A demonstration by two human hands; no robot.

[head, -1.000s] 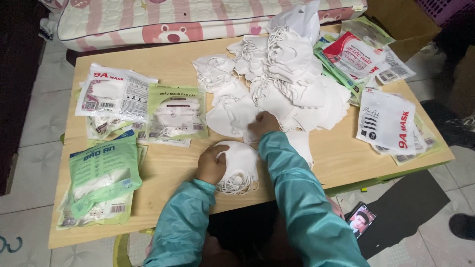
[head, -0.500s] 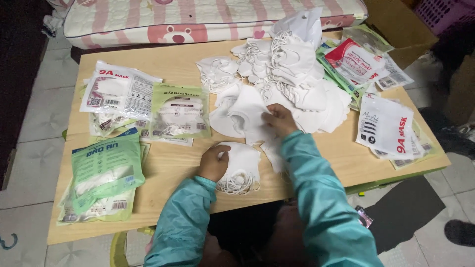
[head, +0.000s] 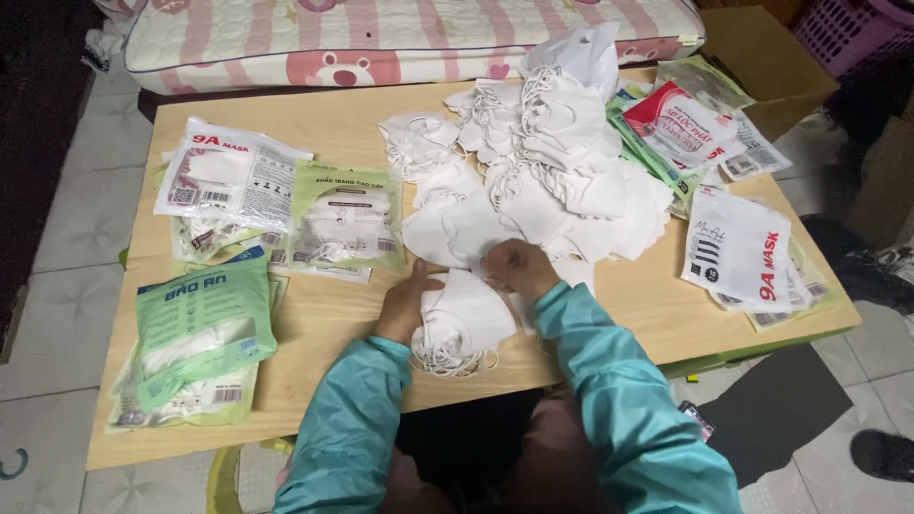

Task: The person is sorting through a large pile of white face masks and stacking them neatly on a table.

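On the wooden table [head: 305, 333] a small stack of white face masks [head: 464, 326] lies near the front edge, its ear loops trailing toward me. My left hand [head: 405, 302] rests against the stack's left side, steadying it. My right hand [head: 519, 268] is closed on a white mask at the stack's far edge, just in front of a big loose heap of white masks [head: 543, 167] spread over the middle and back of the table. Both arms wear teal sleeves.
Sealed mask packets lie at the left: white-red ones [head: 228, 181], a green one [head: 345, 221] and larger green bags [head: 195, 343]. More packets [head: 747, 252] sit at the right and back right [head: 681, 124]. A pink-striped mattress [head: 400, 38] borders the far side.
My right hand has drawn a mask from the heap toward the small stack. My left hand has shifted slightly along the stack's left side.
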